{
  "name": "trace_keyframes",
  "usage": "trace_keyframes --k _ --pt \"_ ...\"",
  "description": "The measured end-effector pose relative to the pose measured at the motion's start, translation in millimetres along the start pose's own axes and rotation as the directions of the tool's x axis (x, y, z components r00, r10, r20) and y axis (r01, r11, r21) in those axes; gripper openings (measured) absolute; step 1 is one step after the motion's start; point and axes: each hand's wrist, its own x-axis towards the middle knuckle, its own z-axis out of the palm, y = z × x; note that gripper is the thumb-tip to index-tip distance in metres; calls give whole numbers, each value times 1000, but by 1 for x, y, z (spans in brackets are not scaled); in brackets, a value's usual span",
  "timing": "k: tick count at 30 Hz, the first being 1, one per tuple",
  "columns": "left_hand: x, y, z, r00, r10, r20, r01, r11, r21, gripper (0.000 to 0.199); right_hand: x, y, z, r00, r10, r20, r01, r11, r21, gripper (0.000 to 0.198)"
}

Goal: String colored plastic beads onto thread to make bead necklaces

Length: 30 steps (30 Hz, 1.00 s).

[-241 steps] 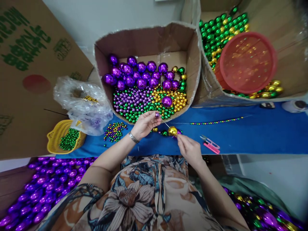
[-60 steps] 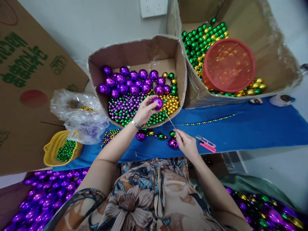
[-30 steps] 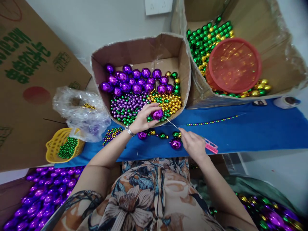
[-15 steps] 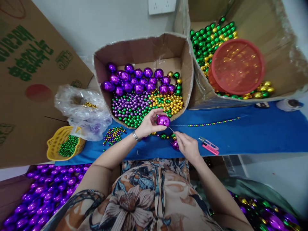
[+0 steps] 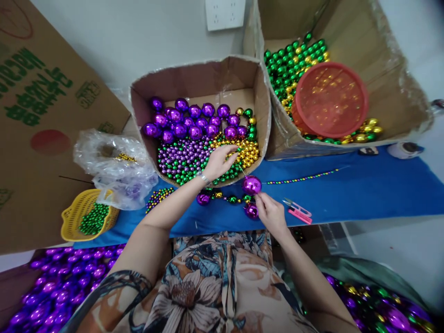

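My left hand [image 5: 219, 163] reaches over the near part of the cardboard box, thumb and fingers apart, at the gold beads [image 5: 249, 153]. Its fingertips are close to or touching them. My right hand [image 5: 271, 213] pinches a thin needle below a large shiny purple ball [image 5: 251, 185]. The needle runs through the ball, and its tip pokes out at the upper left. Under the hands, a string of green, gold and purple beads [image 5: 233, 199] lies on the blue cloth, with another purple ball [image 5: 251, 211] beside my right fingers.
The cardboard box [image 5: 194, 76] holds purple balls and small beads. Behind it at right, another box holds green and gold strings and a red basket [image 5: 331, 99]. Thread snips [image 5: 297, 207], a pink-handled tool [image 5: 300, 215], a small bead strand [image 5: 301, 179] and a yellow basket [image 5: 67, 222] lie around.
My left hand has let go of the purple ball and moved up to the gold beads. The ball now sits on the needle near my right fingers. The view has shifted slightly.
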Motion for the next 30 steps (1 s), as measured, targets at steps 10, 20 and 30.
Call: trace_keyframes --k 10,20,30 --pt "37 -10 23 997 -59 56 58 998 30 10 -2 9 -2 999 17 -44 -18 999 -33 24" --pt "-27 21 -4 885 -413 213 404 456 -793 22 1 10 0 1000 -21 -5 20 997 -75 25" --pt "-36 32 -2 919 -369 137 329 531 -781 35 -2 10 0 994 -106 -29 97 969 -227 24"
